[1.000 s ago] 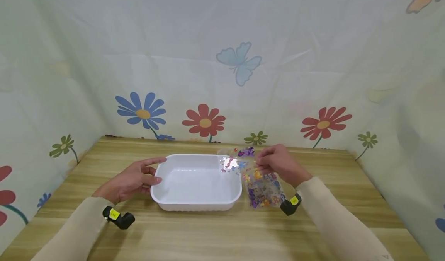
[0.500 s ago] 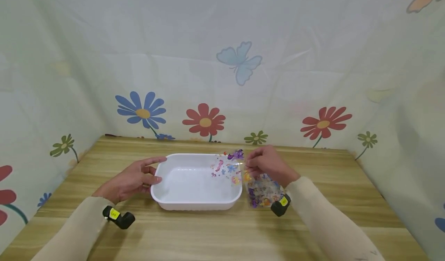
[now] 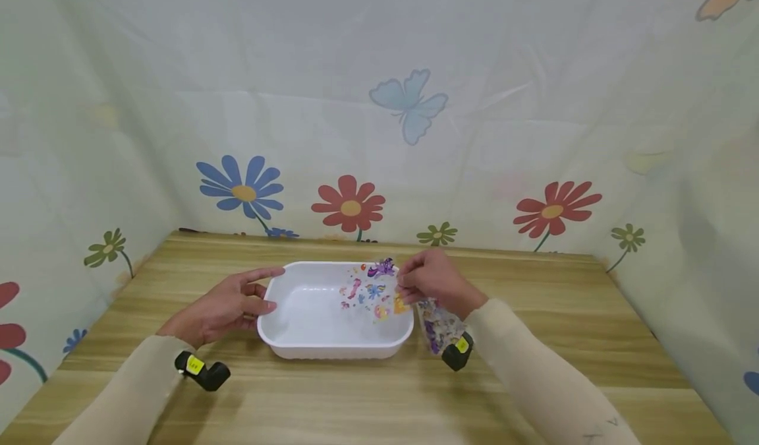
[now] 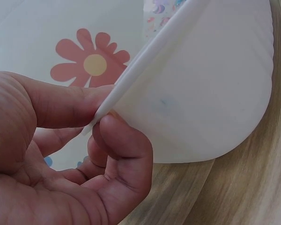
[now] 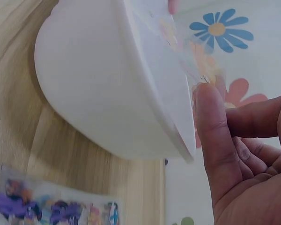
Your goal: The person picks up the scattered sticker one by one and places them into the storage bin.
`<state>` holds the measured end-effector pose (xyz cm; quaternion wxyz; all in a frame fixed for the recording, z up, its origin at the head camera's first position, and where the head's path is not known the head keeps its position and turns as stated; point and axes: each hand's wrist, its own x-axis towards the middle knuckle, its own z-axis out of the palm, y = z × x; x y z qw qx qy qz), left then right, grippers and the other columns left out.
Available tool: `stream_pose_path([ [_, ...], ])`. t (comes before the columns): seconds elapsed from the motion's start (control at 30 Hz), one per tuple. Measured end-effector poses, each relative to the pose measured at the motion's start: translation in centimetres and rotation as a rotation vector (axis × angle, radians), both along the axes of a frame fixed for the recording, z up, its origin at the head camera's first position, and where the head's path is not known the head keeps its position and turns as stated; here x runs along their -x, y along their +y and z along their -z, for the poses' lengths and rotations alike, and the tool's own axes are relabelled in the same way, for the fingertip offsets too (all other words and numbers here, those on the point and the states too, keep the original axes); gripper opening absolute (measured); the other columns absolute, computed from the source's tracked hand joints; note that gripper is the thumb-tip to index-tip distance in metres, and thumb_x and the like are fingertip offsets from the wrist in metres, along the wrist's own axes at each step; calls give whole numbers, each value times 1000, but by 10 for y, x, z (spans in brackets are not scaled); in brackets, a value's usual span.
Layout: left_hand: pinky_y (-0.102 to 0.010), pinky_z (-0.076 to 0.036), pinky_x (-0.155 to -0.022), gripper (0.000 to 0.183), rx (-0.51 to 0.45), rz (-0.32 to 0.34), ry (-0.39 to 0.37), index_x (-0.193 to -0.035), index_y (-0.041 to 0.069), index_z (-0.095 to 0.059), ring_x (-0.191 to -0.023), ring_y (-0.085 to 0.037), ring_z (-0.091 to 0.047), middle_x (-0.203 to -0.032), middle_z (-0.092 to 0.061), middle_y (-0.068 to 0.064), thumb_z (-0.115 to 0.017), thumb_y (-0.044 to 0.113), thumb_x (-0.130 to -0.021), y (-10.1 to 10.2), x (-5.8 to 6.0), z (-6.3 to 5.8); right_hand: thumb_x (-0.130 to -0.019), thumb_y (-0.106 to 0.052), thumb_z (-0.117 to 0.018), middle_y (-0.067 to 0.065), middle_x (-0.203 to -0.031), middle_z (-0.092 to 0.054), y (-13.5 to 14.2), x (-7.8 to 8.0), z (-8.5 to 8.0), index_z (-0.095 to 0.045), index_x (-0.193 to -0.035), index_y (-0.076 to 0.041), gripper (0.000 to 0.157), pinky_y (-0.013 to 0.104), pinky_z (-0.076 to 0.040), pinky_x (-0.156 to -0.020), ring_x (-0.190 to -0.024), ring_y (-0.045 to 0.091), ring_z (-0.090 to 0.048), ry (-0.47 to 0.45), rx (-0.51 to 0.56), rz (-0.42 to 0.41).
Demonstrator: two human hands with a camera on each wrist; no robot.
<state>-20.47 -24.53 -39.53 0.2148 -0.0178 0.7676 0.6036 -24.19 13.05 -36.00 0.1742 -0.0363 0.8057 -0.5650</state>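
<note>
A white plastic basin [image 3: 332, 351] stands on the wooden table. My left hand [image 3: 222, 305] pinches its left rim between thumb and fingers; the left wrist view shows this hand [image 4: 84, 150] close up at the rim. My right hand [image 3: 441, 280] pinches the right edge of a clear sticker sheet [image 3: 375, 291] printed with colourful ponies. That sheet hangs over the right part of the basin. Thumb and index finger of the right hand [image 5: 243, 150] press together on it in the right wrist view. Right of the basin lie more clear printed sheets or a packet [image 5: 61, 204], partly hidden under the right forearm.
The wood-grain table [image 3: 344, 405] runs back to a pale cloth wall [image 3: 284, 128] with printed flowers and a butterfly. Similar cloth hangs at both sides. A black camera sits on each wrist.
The right hand has moved left with the sticker sheet, bringing it from the basin's right rim further over its inside. The left hand and basin have stayed put.
</note>
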Motion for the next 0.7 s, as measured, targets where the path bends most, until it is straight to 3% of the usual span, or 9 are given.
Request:
stream_pose_path([
  [0.4,-36,-63,-81,84,-12,3,6,-166,16,-28,-102,-30,-62,-123,-53,-17,-72,4,-95,-1,2,4,-94,3,-67,17,-85,-75,-30,-6,1,-74,-98,6,9,32,-64,-67,-66,18,-71,21,-86,-18],
  [0.7,-36,-63,-82,82,-9,5,6,-166,17,-28,-104,-31,-62,-123,-52,-17,-70,3,-97,-1,1,3,-91,6,-66,16,-81,-73,-47,-12,4,-72,-101,9,13,30,-63,-63,-64,19,-71,34,-145,-1],
])
